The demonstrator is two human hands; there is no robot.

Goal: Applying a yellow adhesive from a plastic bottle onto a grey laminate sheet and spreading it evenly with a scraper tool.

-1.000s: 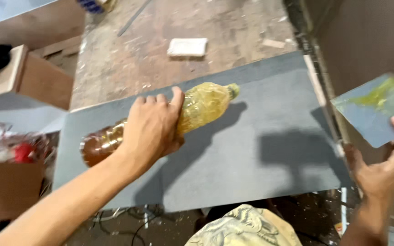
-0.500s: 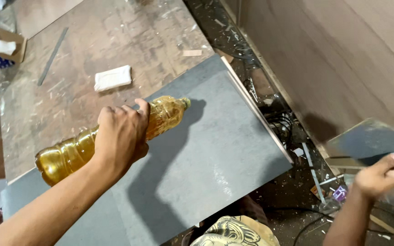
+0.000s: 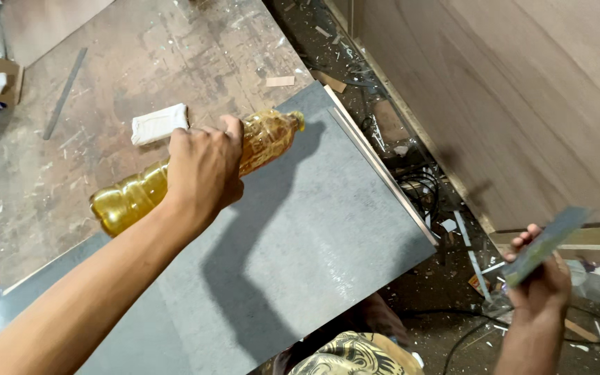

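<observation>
- My left hand [image 3: 203,170] is wrapped around the middle of a bottle [image 3: 258,139], fingers curled over the top of it, gripping firmly.
- The bottle is clear plastic, filled with amber liquid, and lies tilted on its side; its neck points away from my left hand toward the far corner of the grey sheet [image 3: 314,236], its base sticks out behind my wrist.
- The neck end hangs over the sheet; the base sits above the desk [image 3: 175,55]. I cannot tell whether the bottle touches either one.
- The sheet spreads below and to the right of my left hand, and my arm throws a shadow across it.
- My right hand [image 3: 539,285] is well apart from the left, out past the sheet's edge and over the littered floor [image 3: 446,278].
- It pinches a thin grey-green offcut [image 3: 546,243] between thumb and fingers, held edge-on and slanted upward.
- Just beyond my left hand a small white block [image 3: 159,123] lies on the desk.
- Behind my right hand rises a brown wood panel [image 3: 522,97].
</observation>
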